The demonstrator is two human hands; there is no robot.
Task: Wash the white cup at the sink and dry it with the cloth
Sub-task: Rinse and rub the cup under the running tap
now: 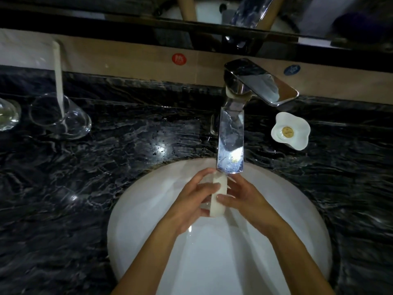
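The white cup (219, 195) is held over the white sink basin (136, 211), just below the spout of the chrome tap (230, 143). My left hand (191, 201) wraps around the cup from the left, with the fingers curled over its side. From the right, my right hand (246, 198) grips the cup with the thumb across its front. Most of the cup is hidden between the two hands. No cloth is in view.
A dark marble counter (85, 188) surrounds the basin. A clear glass (61, 118) with a white toothbrush stands at the back left, and another glass (8, 113) sits at the left edge. To the right of the tap lies a white flower-shaped dish (297, 133).
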